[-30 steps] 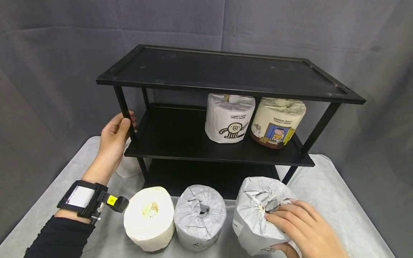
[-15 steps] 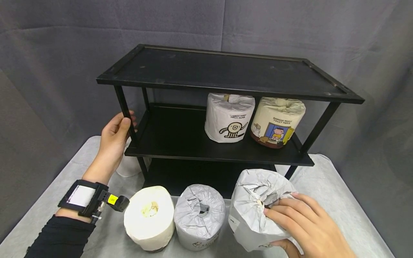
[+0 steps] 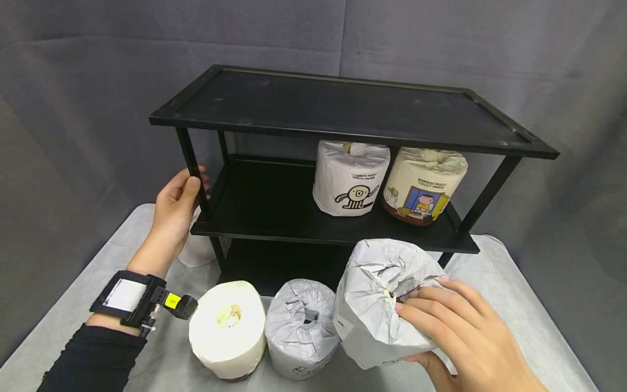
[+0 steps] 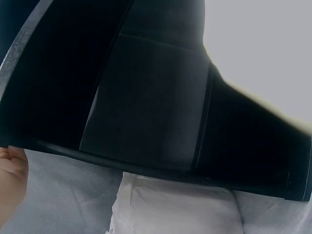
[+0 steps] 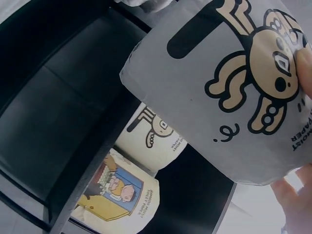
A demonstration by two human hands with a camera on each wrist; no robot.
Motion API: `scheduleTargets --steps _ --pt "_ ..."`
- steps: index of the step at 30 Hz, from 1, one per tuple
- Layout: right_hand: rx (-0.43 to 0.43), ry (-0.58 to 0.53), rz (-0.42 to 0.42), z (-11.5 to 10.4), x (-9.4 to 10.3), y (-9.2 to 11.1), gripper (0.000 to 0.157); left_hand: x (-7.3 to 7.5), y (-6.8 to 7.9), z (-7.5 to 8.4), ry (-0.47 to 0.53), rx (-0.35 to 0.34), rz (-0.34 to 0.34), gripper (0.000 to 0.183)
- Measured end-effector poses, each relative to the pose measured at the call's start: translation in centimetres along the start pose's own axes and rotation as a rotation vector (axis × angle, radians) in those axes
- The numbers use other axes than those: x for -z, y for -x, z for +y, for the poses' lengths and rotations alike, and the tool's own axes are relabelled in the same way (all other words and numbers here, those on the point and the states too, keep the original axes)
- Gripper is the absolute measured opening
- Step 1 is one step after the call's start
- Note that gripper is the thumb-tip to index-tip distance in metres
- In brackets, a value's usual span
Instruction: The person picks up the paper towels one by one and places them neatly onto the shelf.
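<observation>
With its thumb in front, my left hand grips the left front post of a black shelf rack. My right hand holds a white paper-wrapped toilet roll, fingertips at its core hole and thumb low on the side. That roll is tilted and raised off the table in front of the rack; its printed cartoon shows in the right wrist view. On the middle shelf stand a white toilet roll and a cream toilet roll with a colour picture.
A cream roll and a white wrapped roll stand on the pale cloth-covered table before the rack. A white object is partly hidden behind the left post. Grey fabric hangs behind.
My right hand has lifted the toilet roll up from the table and shifted it slightly left, toward the rack. The left hand stays on the post.
</observation>
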State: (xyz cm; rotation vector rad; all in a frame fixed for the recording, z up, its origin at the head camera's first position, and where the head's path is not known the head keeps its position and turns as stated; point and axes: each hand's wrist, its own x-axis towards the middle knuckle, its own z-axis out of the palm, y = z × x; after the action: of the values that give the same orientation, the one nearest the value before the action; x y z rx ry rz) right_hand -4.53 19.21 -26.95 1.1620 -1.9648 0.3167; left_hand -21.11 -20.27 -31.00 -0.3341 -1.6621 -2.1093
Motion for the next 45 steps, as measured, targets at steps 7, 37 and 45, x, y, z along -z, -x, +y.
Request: scheduleTargets --steps 7,37,45 --pt "0.026 -0.054 0.054 0.3 -0.4 -1.8 0.040 0.4 0.1 0.1 0.002 0.001 0.003 0.021" --pt "0.065 -0.095 0.089 1.8 -2.7 -6.9 0.048 0.2 0.0 0.0 0.047 -0.004 0.008 0.022" --pt "0.036 -0.117 0.065 2.2 -3.3 -7.9 0.049 0.0 0.1 -0.2 0.040 -0.001 -0.005 0.020"
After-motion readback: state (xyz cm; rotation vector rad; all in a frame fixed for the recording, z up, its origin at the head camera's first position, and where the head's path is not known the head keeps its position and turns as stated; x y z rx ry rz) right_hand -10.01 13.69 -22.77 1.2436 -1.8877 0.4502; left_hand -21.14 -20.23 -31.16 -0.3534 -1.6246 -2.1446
